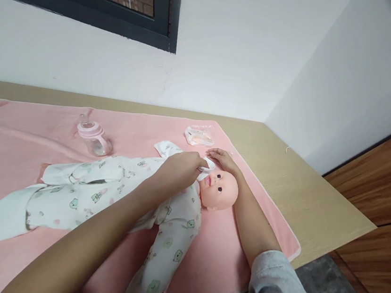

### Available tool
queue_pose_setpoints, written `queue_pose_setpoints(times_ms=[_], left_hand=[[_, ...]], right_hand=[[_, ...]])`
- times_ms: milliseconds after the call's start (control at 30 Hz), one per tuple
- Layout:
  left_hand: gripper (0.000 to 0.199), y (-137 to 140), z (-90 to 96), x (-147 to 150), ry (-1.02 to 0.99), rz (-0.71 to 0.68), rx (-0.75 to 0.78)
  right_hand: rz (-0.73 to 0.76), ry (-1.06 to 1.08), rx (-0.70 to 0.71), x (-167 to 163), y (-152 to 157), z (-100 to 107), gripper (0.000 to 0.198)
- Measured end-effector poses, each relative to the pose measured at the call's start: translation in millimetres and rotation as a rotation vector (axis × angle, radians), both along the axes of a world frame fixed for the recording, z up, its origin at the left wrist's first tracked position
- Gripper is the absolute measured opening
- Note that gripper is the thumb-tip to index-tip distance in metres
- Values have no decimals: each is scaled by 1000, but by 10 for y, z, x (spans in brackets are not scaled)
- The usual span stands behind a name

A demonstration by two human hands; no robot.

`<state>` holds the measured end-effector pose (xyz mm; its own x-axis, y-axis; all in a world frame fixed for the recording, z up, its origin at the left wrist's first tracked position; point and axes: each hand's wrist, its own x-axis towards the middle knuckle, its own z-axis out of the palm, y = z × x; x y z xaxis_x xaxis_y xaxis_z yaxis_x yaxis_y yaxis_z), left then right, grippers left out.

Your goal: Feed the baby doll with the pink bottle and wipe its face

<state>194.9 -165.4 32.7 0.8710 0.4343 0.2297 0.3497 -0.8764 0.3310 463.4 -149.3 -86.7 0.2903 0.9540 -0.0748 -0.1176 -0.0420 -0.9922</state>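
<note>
A baby doll [222, 190] lies on its back on the pink blanket [207, 245], head to the right. It wears white pyjamas [115, 189] printed with small green animals. My left hand [184, 167] reaches across the doll's chest, fingers closed on a small white cloth [208, 165] beside the doll's cheek and chin. Whether this is a loose wipe or part of the clothing, I cannot tell. Past the top of the doll's head bends my right arm, and my right hand [222, 158] rests near the far side of the face, fingers stretched towards the cloth.
A pink-topped baby bottle [95, 139] stands on the blanket at the back left. Near the blanket's far right corner lies a small clear plastic packet [198, 136]. The wooden tabletop [295, 201] shows beyond the blanket, against a white wall [227, 57] with a dark-framed window [162, 22].
</note>
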Motion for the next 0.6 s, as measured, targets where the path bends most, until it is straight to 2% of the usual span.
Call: queue_pose_setpoints(times_ms=[300, 467, 600], left_hand=[[41, -4, 32, -18, -20, 8, -14], [40, -56, 107, -54, -18, -47, -85], [39, -84, 99, -48, -13, -96, -106]], right_hand=[[11, -36, -7, -4, -4, 24, 21], [25, -19, 9, 34, 20, -30, 20], [23, -18, 16, 65, 49, -78, 18]])
